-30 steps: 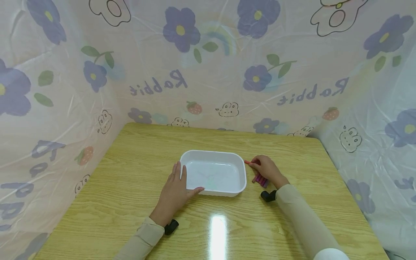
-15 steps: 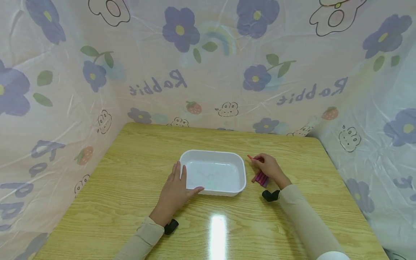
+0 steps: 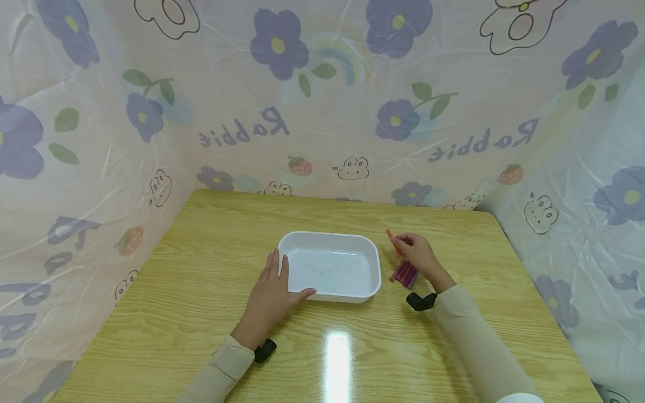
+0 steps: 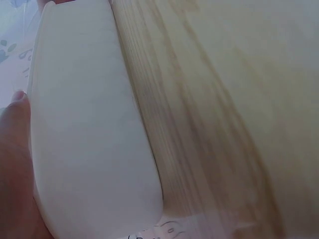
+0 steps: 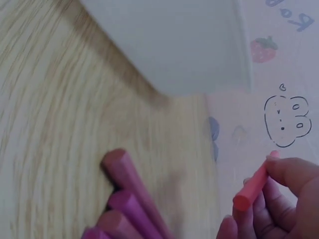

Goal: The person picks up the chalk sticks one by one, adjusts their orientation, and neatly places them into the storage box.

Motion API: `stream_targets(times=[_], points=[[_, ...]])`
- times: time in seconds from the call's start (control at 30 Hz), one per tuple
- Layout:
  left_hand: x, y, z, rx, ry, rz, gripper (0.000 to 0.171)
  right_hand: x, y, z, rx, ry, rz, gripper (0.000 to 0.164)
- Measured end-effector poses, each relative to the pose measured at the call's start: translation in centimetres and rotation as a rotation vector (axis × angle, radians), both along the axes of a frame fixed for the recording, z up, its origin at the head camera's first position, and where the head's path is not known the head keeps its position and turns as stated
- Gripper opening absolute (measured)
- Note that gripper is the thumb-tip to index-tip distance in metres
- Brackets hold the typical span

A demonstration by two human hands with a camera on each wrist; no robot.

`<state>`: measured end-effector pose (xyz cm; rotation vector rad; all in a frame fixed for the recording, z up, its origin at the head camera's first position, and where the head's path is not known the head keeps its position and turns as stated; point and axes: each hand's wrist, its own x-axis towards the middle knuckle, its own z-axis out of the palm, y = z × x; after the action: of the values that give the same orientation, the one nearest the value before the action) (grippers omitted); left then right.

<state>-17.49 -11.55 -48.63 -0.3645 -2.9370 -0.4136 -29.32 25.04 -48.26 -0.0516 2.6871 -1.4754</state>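
A white rectangular plastic tray [image 3: 332, 298] sits on the table, its inside bare. My left hand [image 3: 269, 295] rests on its near left corner, fingers straight along the left side and thumb across the front rim. In the left wrist view, the thumb [image 4: 17, 149] lies along the rim beside the tray's outer wall [image 4: 89, 119]. To the right of the tray, my right hand [image 3: 419, 256] pinches an orange-red crayon [image 5: 251, 189] between thumb and fingers. Several pink and purple crayons [image 3: 404, 274] lie side by side on the table just below that hand.
The wood-grain table [image 3: 221, 224] is bounded by a printed curtain [image 3: 322, 112] at the back and both sides. Black wrist mounts [image 3: 421, 302] project from both wrists. A bright light reflection [image 3: 337, 364] lies on the table in front of the tray.
My right hand has moved slightly away from the tray's right edge with the orange-red crayon, which has turned from nearly level to steeper in view. The left hand stays on the tray.
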Motion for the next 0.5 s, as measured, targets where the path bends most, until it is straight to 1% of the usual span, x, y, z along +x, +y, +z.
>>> stream_targets(times=[0.13,0.33,0.5], points=[[0.0,0.0,-0.2,0.001,0.005,-0.002,0.108,0.2,-0.3,0.6,-0.084,-0.036,-0.014,0.052],[-0.1,-0.1,-0.3,0.013,-0.013,0.004,0.109,0.5,-1.0,1.3,-0.226,-0.065,-0.022,0.056],[0.0,0.0,-0.1,0.017,0.001,0.001,0.108,1.3,-1.8,2.7,-0.316,-0.105,-0.017,0.051]])
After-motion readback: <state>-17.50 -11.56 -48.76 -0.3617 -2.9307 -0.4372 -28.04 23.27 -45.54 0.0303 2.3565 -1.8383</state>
